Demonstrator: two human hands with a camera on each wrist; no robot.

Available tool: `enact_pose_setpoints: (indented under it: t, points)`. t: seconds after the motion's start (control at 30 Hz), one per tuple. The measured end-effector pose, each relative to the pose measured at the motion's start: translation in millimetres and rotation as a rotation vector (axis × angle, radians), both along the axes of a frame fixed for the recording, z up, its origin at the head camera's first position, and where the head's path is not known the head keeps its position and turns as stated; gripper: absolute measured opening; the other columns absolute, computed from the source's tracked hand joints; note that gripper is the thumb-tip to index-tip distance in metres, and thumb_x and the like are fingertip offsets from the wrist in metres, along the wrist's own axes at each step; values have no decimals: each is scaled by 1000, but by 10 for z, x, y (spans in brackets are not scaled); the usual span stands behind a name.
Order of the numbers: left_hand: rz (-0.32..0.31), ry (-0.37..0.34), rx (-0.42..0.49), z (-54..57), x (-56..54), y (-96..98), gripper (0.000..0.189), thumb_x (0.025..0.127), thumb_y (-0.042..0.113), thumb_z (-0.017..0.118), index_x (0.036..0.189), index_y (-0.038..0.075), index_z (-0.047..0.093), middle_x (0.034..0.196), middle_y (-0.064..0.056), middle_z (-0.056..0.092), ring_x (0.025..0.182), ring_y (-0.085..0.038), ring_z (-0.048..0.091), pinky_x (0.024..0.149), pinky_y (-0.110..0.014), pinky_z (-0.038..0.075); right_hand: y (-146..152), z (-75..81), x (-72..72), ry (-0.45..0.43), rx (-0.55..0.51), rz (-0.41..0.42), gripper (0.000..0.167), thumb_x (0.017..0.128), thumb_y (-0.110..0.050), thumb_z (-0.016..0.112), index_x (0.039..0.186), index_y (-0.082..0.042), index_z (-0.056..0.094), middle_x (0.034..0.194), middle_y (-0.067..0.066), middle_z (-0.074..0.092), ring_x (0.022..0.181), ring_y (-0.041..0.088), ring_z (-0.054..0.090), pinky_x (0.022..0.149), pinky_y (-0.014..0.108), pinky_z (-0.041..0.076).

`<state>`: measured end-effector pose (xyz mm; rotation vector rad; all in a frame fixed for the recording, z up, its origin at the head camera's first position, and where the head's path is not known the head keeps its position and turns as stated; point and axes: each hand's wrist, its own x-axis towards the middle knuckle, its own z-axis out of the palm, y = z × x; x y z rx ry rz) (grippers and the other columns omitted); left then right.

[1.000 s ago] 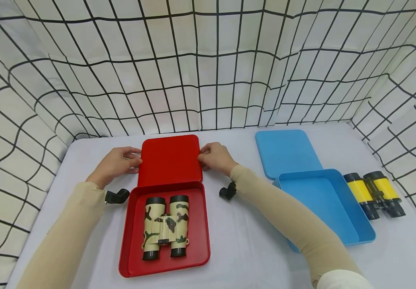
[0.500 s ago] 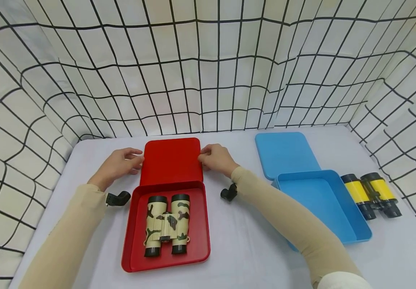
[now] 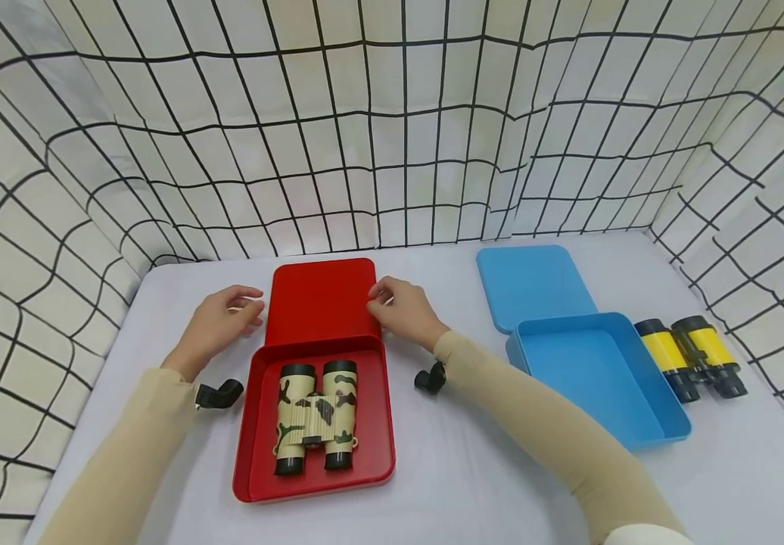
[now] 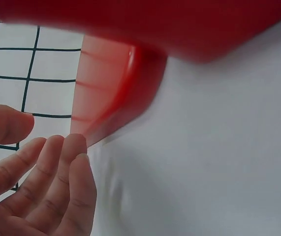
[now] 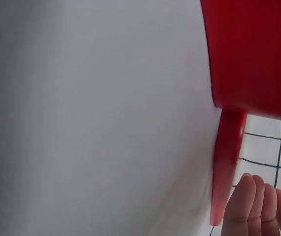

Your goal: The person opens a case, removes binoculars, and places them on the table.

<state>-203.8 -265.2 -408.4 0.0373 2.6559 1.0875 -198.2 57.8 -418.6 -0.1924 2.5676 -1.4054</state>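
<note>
A red box [image 3: 385, 424] holds a pair of camouflage binoculars [image 3: 315, 416], eyepieces toward me. Behind the box lies its flat red lid [image 3: 320, 299], laid back on the table. My left hand [image 3: 218, 322] is just off the lid's left edge, fingers relaxed and thumb apart from them. In the left wrist view the fingertips [image 4: 75, 142] show beside the lid's side wall. At the opposite edge is my right hand [image 3: 406, 310], with fingertips overlapping the lid's right edge. The right wrist view shows the fingers fairly straight, holding nothing.
To the right is a blue box [image 3: 599, 378] with bare bottom, its blue lid [image 3: 535, 288] lying behind it. Yellow and black binoculars [image 3: 695, 359] lie right of it. Black-lined white cloth walls [image 3: 433, 136] stand behind and at both sides of the white table [image 3: 460, 469].
My left hand has drawn slightly away from the red lid's left edge. My right hand's fingers have shifted a little at the right edge. The boxes and binoculars stay in place.
</note>
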Motion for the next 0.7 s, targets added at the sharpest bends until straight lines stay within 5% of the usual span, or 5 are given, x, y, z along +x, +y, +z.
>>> enact_pose_setpoints:
  t: [0.2, 0.43, 0.7]
  points:
    - [35, 40, 15, -33, 148, -27, 53, 107, 45, 50, 146, 9, 52, 131, -22, 65, 105, -31, 73, 90, -36, 62, -29, -1, 83, 24, -69, -59, 24, 98, -23, 60, 118, -12, 67, 107, 6, 72, 75, 19, 70, 62, 28, 58]
    - [57, 73, 11, -96, 297, -41, 52, 106, 47, 51, 143, 11, 55, 128, -21, 67, 95, -24, 73, 89, -40, 60, -33, -49, 189, 33, -116, -94, 25, 99, -25, 59, 120, -12, 67, 104, 5, 71, 76, 19, 72, 62, 27, 57]
    - [54, 141, 40, -108, 413, 6, 47, 106, 44, 53, 138, 11, 59, 125, -21, 69, 93, -22, 74, 75, -18, 54, 26, -41, 324, 99, -118, -133, 21, 101, -22, 61, 117, -11, 69, 101, 5, 70, 74, 14, 68, 64, 26, 57]
